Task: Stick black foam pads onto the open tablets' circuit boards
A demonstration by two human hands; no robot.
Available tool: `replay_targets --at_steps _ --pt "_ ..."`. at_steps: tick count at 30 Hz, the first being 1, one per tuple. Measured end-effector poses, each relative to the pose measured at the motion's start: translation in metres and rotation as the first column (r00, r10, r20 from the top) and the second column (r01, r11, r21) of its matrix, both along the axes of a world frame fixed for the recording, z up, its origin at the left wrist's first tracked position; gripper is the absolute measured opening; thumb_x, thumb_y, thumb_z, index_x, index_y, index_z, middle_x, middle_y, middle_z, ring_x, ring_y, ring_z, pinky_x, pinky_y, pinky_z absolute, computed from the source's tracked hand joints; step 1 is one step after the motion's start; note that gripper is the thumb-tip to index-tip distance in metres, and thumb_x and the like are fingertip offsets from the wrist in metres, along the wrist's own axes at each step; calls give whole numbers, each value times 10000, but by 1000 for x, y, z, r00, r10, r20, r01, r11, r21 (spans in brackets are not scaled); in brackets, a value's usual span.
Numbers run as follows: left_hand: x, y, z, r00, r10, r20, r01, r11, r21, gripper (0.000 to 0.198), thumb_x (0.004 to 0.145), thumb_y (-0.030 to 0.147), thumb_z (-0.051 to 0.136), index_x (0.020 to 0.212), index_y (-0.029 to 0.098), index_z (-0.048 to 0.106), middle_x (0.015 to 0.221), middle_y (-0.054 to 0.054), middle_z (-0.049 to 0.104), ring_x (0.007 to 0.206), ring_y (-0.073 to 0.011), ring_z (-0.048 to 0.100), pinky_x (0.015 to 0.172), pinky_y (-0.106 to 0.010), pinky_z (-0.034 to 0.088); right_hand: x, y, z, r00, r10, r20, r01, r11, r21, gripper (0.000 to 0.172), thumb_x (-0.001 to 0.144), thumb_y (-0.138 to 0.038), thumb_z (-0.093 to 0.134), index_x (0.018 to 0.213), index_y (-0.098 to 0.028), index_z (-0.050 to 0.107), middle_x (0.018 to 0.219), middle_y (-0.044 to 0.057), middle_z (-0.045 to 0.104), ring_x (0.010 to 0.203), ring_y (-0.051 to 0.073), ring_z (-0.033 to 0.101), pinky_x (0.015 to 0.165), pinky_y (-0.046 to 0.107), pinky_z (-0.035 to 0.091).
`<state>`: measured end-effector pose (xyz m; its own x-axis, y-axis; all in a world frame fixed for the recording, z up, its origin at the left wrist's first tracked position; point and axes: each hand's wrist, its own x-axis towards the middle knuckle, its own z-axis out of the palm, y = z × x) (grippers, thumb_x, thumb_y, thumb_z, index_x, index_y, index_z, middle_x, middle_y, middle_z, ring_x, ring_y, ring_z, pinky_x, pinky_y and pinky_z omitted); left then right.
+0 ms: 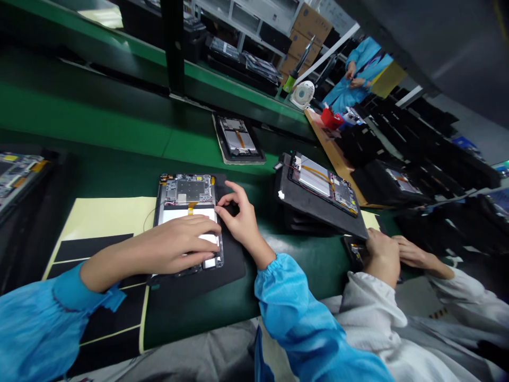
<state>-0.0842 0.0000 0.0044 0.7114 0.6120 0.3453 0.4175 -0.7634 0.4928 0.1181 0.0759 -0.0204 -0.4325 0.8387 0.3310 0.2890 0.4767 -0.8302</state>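
A: opened tablet (191, 189), where's it at?
B: on the black mat (234, 257). left hand (185, 243) spread loosely over it, right hand (240, 216) at its edge, can't tell if pinching anything.
A: step?
B: edge work imo, next move needs fine fingertip control

- Green-topped workbench (119, 127) running across the view, with a soft sheen.
- Black upright post (173, 48) at its far side.
- White shelving (242, 18) beyond, stacked cardboard boxes (310, 26) beside it.
- Small white fan (303, 94), lower in view.
- Dark overhead panel (429, 37), upper right.
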Motion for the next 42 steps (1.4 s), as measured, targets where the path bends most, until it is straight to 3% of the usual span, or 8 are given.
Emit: replay_targets --at_steps 7,13,16,22,25,29,36,42 --pt "6 7 4 1000 11 -8 -12 999 -53 241 1040 249 500 939 252 719 1043 -64 657 975 -227 596 862 -325 471 -9 10 1 999 -25 33 25 1000 -4 587 883 -184 664 1438 -211 477 897 -23 748 856 161 694 882 312 538" --pt "8 28 4 999 39 22 -37 997 -69 249 1017 228 486 902 231 706 1015 -52 662 1047 -238 582 983 -371 426 -10 8 -4 999 -24 -45 22 999 -37 557 879 -171 647 1411 -202 485 888 -22 737 851 160 703 877 307 545" --pt "9 34 5 999 47 16 -46 997 -61 259 1005 224 481 845 217 684 954 -52 659 1003 -238 586 939 -371 433 -11 11 -4 996 -45 -71 37 994 -103 559 876 -168 650 1405 -217 474 888 -17 738 846 168 707 854 316 551" --pt "7 38 -1 995 99 17 -97 992 -79 231 999 278 489 909 226 695 954 -66 670 955 -250 589 854 -373 444 5 -17 19 975 -152 -160 147 988 -42 492 945 -237 629 1407 -208 465 911 14 719 868 178 688 892 348 554" --pt "7 38 -4 993 114 8 -113 989 -100 189 994 285 513 916 220 673 966 -62 656 965 -249 585 866 -375 437 22 -55 26 997 -60 -56 64 995 70 489 974 -208 621 1438 -256 473 927 15 741 884 190 707 929 385 557" --pt "9 38 -4 991 131 -25 -133 983 -123 177 985 266 502 867 218 625 961 -53 631 967 -245 565 844 -369 415 41 -90 21 975 132 180 -172 958 228 612 980 -126 608 1531 -321 428 1129 60 786 1057 240 699 935 430 567" --pt "10 35 -6 987 161 -7 -161 976 -146 172 988 284 501 883 217 620 985 -57 629 980 -245 564 852 -366 418 55 -92 14 944 159 289 -250 917 310 522 983 -114 594 1475 -277 535 1054 90 773 972 250 707 811 410 602" --pt "10 33 -4 983 181 -9 -181 975 -129 143 968 268 524 885 212 625 1004 -58 618 991 -251 555 866 -374 408 53 -93 17 959 134 251 -205 936 285 595 962 -120 634 1509 -271 455 1100 96 771 991 255 693 864 425 594"
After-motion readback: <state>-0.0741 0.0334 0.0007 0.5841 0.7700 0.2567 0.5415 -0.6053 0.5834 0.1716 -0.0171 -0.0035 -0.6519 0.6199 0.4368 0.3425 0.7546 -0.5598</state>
